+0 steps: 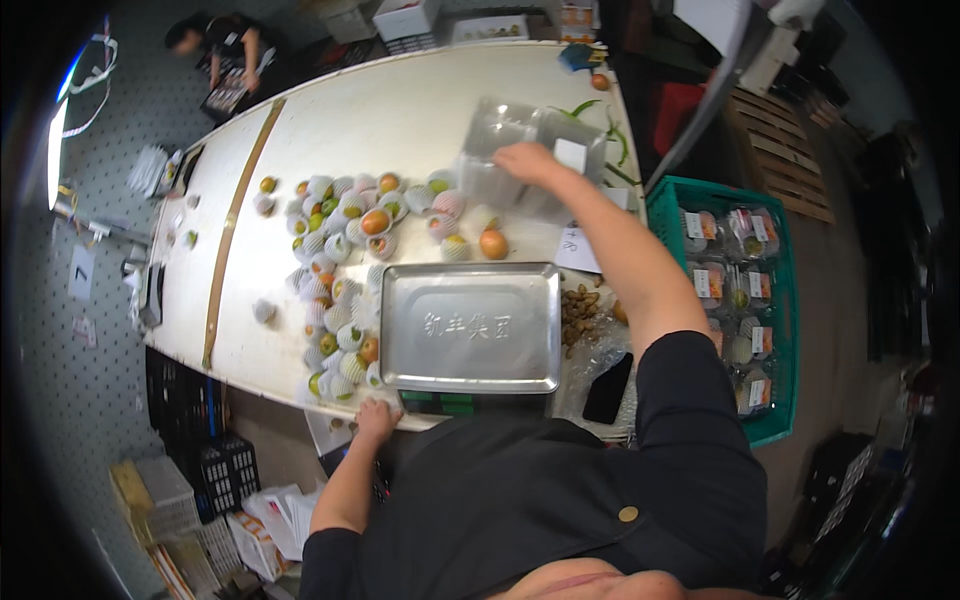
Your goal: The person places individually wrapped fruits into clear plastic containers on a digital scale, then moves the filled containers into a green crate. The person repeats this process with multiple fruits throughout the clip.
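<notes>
My right hand (525, 163) reaches over the far right of the table, its fingers closed at the edge of a clear plastic container (499, 124). A second clear container (585, 135) stands against it, with a white label showing. My left hand (379, 418) rests on the table's near edge, holding nothing visible. Before me lies a metal tray (472, 330) with embossed writing; it sits on a scale (457, 403) whose display is partly hidden. Left of the tray, many tomato-like fruits in foam nets (349, 296) are spread out. A bare orange-red fruit (493, 244) lies beyond the tray.
Right of the tray are small brown pieces (581, 311), clear plastic film and a black phone-like slab (609, 388). A green crate (787, 322) holds labelled packs of fruit. Green peppers (619, 142) lie at the table's right edge. Another person (240, 56) works at the far left.
</notes>
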### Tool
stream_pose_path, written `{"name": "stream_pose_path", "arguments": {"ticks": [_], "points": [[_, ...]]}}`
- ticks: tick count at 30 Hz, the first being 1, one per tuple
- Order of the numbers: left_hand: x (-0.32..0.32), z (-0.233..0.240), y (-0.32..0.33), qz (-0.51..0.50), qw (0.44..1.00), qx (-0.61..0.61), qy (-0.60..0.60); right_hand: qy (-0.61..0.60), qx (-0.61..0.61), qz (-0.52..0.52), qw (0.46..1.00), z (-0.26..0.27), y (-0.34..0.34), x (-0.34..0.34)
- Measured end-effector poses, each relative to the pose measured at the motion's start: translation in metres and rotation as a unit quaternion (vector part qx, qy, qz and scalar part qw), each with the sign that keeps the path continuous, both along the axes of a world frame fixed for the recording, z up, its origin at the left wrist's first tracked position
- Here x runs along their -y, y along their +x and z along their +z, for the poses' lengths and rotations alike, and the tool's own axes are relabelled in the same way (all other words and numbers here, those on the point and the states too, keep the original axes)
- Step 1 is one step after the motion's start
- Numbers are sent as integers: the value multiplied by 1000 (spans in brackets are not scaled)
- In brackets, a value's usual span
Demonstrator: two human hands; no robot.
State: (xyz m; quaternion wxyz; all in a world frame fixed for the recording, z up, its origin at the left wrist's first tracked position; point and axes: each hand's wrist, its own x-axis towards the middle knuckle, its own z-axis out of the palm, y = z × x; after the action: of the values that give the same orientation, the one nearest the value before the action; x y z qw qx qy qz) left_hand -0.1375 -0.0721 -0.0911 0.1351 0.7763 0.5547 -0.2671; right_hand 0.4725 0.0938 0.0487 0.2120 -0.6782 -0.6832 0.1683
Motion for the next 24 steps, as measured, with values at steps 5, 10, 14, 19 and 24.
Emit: {"name": "stream_pose_path", "arguments": {"ticks": [5,10,14,19,24], "points": [[1,2,0,3,1000,11,7,32,112,-70,991,-10,-10,-6],[6,4,0,-8,999,26,36,158,-113,-346,918,15,-8,-12],[8,7,-1,-7,997,55,46,362,-241,-332,837,75,-24,16],[8,5,-4,-8,994,98,48,320,2,63,945,63,-166,146],[5,4,-17,-46,986,147,62,119,28,164,979,18,-281,221]]}}
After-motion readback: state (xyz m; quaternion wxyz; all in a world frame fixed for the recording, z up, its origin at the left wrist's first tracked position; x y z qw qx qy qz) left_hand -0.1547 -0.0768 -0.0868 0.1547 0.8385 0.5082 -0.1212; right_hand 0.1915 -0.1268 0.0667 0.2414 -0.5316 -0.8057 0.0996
